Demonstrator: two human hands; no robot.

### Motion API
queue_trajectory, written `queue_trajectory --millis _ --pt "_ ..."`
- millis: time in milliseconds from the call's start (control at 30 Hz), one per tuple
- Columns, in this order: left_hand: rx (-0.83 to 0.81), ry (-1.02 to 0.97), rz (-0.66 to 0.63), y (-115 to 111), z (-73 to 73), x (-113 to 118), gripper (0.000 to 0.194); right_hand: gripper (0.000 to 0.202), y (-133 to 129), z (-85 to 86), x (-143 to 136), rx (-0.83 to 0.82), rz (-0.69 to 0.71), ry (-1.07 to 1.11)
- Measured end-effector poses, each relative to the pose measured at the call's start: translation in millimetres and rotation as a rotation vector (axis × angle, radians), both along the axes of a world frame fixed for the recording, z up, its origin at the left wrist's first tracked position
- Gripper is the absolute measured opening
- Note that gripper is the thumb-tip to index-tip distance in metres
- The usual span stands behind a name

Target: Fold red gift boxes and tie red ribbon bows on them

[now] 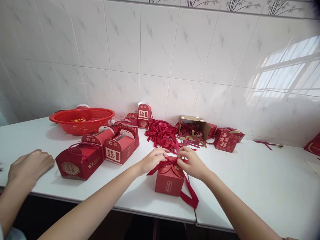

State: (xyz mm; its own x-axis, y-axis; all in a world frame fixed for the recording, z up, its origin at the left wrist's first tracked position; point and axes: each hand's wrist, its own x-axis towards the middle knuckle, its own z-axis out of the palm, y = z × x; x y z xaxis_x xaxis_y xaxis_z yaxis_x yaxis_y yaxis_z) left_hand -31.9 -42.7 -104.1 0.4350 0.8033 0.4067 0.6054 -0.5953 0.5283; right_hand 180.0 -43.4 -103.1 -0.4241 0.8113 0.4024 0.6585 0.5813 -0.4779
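A small red gift box [169, 180] with a gold-lettered label stands upright near the table's front edge. Dark red ribbon [191, 196] crosses over its top, one loop hanging down the right side onto the table. At the box's top left, my left hand [153, 160] pinches the ribbon between thumb and fingers. My right hand [192, 162] grips the ribbon at the top right, fingers curled. Between the two hands the ribbon bunches at the middle of the lid; the exact shape of the knot is partly hidden by my fingers.
Several red boxes [80, 163] stand at left, before a red plastic basket [82, 127]. Behind my hands lie a ribbon heap [163, 133] and an open cardboard box [206, 129]. A red bag-shaped box [225, 140] is right of these. Another person's hand [32, 168] rests far left.
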Motion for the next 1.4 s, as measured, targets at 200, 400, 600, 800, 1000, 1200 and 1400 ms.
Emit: queue_trajectory --millis 200,400,600,800,1000,1200,1400 --pt "0.132 0.118 0.096 -4.4 7.6 -6.9 0.023 0.012 -5.8 -0.8 5.8 0.174 -0.098 -0.137" --pt "0.265 0.191 0.038 -3.0 8.0 -15.0 0.034 0.013 -10.6 -1.4 7.6 0.181 -0.165 -0.173" --pt "0.672 0.307 0.109 1.2 -7.4 -28.6 0.029 0.012 -19.5 -2.4 16.1 0.154 -0.203 -0.143" --pt "0.688 0.451 0.008 2.0 -13.3 -37.8 0.026 0.016 -23.6 -2.8 16.7 0.070 -0.160 -0.124" --pt "0.521 0.137 -0.059 -5.0 -27.2 -38.9 0.020 0.005 -16.6 -14.5 29.9 -0.191 0.180 0.234" --pt "0.787 -0.066 0.456 -11.3 -21.4 -58.2 0.049 0.112 -14.7 -38.2 28.1 -0.439 0.318 0.250" --pt "0.504 0.070 1.086 -9.9 -6.6 -112.2 0.054 0.085 -13.1 -31.2 42.0 -0.207 0.087 0.300"
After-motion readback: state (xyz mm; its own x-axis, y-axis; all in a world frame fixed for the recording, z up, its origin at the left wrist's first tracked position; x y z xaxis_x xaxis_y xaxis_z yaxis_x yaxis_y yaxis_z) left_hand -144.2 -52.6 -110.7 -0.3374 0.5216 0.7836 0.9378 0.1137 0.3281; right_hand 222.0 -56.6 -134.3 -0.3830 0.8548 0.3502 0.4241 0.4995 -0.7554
